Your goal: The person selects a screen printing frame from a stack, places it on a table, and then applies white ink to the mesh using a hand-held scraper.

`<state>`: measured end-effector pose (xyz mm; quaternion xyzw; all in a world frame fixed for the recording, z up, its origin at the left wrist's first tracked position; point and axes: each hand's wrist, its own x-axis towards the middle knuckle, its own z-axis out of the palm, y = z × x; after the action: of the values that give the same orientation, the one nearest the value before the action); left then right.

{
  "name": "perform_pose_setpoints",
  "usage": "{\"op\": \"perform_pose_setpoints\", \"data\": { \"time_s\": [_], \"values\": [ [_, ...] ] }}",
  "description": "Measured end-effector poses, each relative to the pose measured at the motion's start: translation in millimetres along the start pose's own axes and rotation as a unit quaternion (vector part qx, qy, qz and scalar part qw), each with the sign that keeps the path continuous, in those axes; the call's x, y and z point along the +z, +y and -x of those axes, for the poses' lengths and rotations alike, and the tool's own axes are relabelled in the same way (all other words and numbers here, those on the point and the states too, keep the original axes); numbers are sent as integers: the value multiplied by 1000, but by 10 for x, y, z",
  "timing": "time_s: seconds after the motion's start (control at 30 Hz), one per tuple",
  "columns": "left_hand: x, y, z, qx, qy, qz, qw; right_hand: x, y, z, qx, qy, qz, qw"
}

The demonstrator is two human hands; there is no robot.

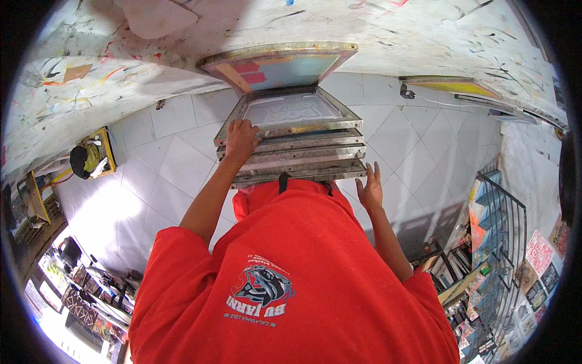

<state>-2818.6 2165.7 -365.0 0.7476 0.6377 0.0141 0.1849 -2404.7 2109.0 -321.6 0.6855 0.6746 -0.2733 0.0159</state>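
Note:
A stack of screen-printing frames with worn metal edges stands in front of my body. Pale lettering shows on the grey mesh of the foremost screen-printing frame. My left hand is closed over that frame's left edge, the fingers curled and partly hidden. Beside the stack's lower right corner, my right hand is open with its fingers apart; whether a fingertip touches a frame I cannot tell. Behind, another screen frame with blue-green mesh and pink patches leans on the wall.
Paint marks streak the white wall ahead. A yellow-meshed frame leans there on the right, above pale floor tiles. To the right is a metal railing; to the left, a wooden tray with dark items.

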Motion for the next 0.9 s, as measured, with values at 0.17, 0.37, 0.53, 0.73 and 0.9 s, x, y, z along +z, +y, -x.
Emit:
{"op": "perform_pose_setpoints", "data": {
  "time_s": [0.17,0.37,0.53,0.73,0.9],
  "values": [
    [-13,-7,15,4,-4,34,999,-12,11,-32,1,-5,-3,1000],
    [68,-85,28,9,-29,58,998,-14,9,-49,1,-1,6,1000],
    [75,-76,75,-20,-65,87,994,31,66,-41,-3,4,9,1000],
    [61,-206,239,-120,-29,97,988,-19,53,-172,38,23,-45,998],
    [314,-559,475,-268,50,106,956,-67,90,-650,93,78,-179,976]
  ]
}}
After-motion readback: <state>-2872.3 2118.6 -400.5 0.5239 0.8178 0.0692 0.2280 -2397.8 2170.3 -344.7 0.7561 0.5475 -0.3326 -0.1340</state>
